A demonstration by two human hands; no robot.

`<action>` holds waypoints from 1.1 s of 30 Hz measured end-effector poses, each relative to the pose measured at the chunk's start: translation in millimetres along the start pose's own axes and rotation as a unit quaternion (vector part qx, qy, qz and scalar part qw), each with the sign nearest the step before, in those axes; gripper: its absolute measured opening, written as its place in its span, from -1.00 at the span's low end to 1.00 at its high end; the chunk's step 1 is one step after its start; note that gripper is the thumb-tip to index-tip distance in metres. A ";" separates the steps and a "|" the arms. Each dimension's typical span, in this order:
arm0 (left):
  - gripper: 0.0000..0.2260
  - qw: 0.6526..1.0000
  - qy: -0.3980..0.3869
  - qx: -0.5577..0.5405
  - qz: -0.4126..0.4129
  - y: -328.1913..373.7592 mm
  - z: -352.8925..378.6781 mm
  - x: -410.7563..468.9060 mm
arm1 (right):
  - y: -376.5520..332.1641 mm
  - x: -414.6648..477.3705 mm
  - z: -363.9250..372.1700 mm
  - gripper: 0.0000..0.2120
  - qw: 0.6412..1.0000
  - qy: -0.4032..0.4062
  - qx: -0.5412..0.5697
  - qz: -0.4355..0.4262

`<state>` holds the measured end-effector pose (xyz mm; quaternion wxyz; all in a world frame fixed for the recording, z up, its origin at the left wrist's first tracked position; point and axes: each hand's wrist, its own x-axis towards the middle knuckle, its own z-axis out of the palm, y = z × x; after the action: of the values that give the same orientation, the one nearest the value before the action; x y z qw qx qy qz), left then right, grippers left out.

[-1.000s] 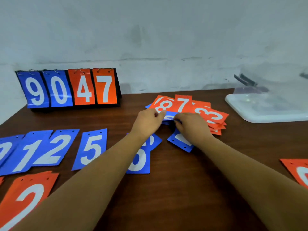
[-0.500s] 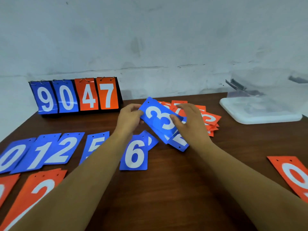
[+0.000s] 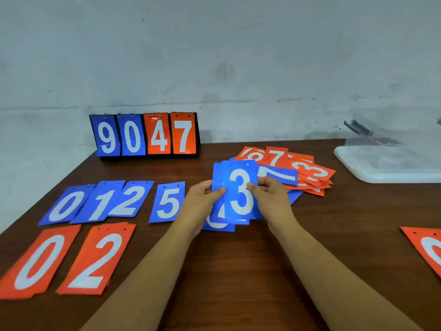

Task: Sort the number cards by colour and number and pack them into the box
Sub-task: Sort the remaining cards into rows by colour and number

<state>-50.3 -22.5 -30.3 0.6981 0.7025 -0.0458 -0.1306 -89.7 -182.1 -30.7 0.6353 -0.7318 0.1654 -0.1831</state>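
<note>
**Blue 3 card** (image 3: 239,192): held off the table above its middle, digit upright and facing the camera. At least one more blue card sits behind it, offset to the left.
**Left hand** (image 3: 202,199): pinches the card's left edge between thumb and fingers.
**Right hand** (image 3: 269,199): pinches the right edge the same way.
**Flat blue card** (image 3: 218,226): lies on the table beneath the held ones, digit mostly hidden.

**Step in hand (judged):** laying the 3 into the blue row.
- The row runs out toward the left edge: blue 0 (image 3: 65,206), blue 1 (image 3: 102,201), blue 2 (image 3: 131,199), blue 5 (image 3: 168,201).
- The gap between 2 and 5 looks like the place.
- Best to part the 3 from the cards behind it first.
- Set it just beside the 2, punched holes toward the far edge like its neighbours.
- Leave room for a 4.

**Orange pile** (image 3: 310,170): fanned near the far edge, right of centre, unsorted.
**Blue 7** (image 3: 278,175): lies across the pile's near-left side.
**Orange 0** (image 3: 38,261), **orange 2** (image 3: 95,259): side by side at the near left corner.
**Further orange card** (image 3: 424,249): at the right edge, partly out of view.
**Clear plastic box** (image 3: 381,163): at the far right corner; contents cannot be made out.
**Flip scoreboard** (image 3: 145,134): stands at the far edge toward the left corner, showing 9 0 4 7.
**Table** (image 3: 238,271): dark brown wood grain.
**Wall** (image 3: 214,56): pale, scuffed plaster behind.
</note>
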 end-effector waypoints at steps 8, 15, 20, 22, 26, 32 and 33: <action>-0.71 0.994 0.097 -0.040 -0.017 -12.1 -9.4 2.9 | 18.1 6.9 1.4 -0.84 0.998 0.046 0.029 0.044; -0.76 0.991 0.035 -0.120 -0.042 -11.4 0.2 -4.3 | 18.4 -0.4 11.5 -0.84 0.999 0.034 -0.032 0.004; -0.61 0.998 0.036 -0.051 -0.016 -4.7 -3.4 -12.4 | 11.6 -5.7 13.7 -0.84 0.996 0.024 -0.068 -0.056; -0.65 0.994 0.062 -0.089 -0.008 3.1 -15.4 -15.5 | 4.8 -9.6 17.5 -0.81 0.997 0.004 -0.060 -0.051; -0.65 0.984 0.140 -0.107 0.030 18.0 -63.4 -24.6 | -4.3 -20.3 36.9 -0.84 0.993 -0.056 -0.093 -0.052; -0.66 0.961 0.253 -0.107 0.040 18.0 -145.5 -59.0 | 8.4 -43.5 97.2 -0.71 0.879 -0.179 -0.372 -0.237; -0.60 0.958 0.262 -0.110 0.030 17.1 -151.3 -63.9 | 10.2 -48.0 106.9 -0.63 0.857 -0.208 -0.395 -0.258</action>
<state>-72.3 139.5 -7.0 0.7619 0.6295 0.1323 0.0752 -80.8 -67.8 -57.1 0.2426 -0.9586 -0.1073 -0.1032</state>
